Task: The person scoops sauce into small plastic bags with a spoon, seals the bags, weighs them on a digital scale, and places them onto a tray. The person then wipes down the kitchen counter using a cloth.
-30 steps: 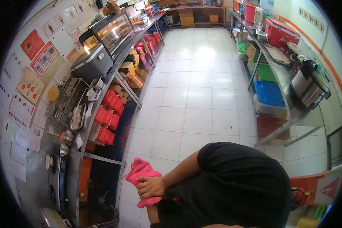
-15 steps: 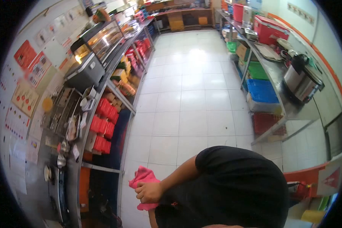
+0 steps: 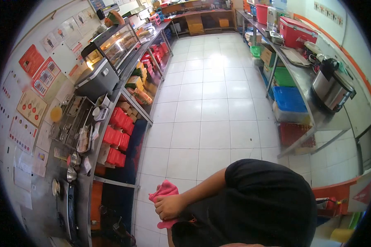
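My right hand [image 3: 170, 206] reaches across my front, its fingers wrapped over a pink cloth [image 3: 167, 188]. The crumpled cloth sticks out above the hand and hangs a little below it. A strip of skin, seemingly my left forearm [image 3: 170, 238], shows just under the cloth. My left hand itself is hidden behind the cloth and the right hand, so its fingers cannot be made out. The black shirt [image 3: 268, 201] covers much of the lower right.
Along the left runs a steel counter [image 3: 95, 154] with a grey box [image 3: 97, 78] and a glass display case [image 3: 117, 45]. Red cartons [image 3: 116, 138] fill its lower shelf. At right, a steel table [image 3: 301, 88] bears a large pot [image 3: 332, 88] and a red cooler [image 3: 297, 32]. White floor tiles [image 3: 214, 111] lie between.
The view has shifted slightly, so the room and my hand appear a little further right. My right hand keeps its hold on the pink cloth.
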Demonstrator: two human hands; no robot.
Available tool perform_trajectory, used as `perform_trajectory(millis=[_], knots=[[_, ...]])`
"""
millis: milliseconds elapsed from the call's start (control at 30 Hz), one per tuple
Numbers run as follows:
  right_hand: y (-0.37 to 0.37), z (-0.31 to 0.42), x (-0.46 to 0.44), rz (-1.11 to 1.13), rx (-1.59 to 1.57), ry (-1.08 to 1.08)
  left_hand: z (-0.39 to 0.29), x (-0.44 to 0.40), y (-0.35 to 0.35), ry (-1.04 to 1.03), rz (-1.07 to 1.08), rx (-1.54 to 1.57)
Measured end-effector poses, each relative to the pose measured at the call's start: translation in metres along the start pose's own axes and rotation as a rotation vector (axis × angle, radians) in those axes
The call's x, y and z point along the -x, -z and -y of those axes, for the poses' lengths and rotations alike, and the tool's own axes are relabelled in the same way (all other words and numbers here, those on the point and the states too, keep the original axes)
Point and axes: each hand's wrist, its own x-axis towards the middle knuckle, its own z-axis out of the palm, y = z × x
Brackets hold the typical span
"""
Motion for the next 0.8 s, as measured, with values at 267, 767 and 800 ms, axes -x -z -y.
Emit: perform_trajectory(millis=[267, 767, 800], knots=[[0.060, 0.010, 0.015, 0.190, -0.461, -0.530, -0.003, -0.005, 0.016, -0.131, -0.053, -0.100], [-0.008, -0.059, 0.055, -0.110, -1.304, -0.701, -0.007, -0.024, 0.010, -0.500, -0.024, -0.510], [-0.011, -0.064, 0.054, -0.157, -1.167, -0.602, 0.013, -0.015, 0.018, -0.278, -0.124, -0.299]])
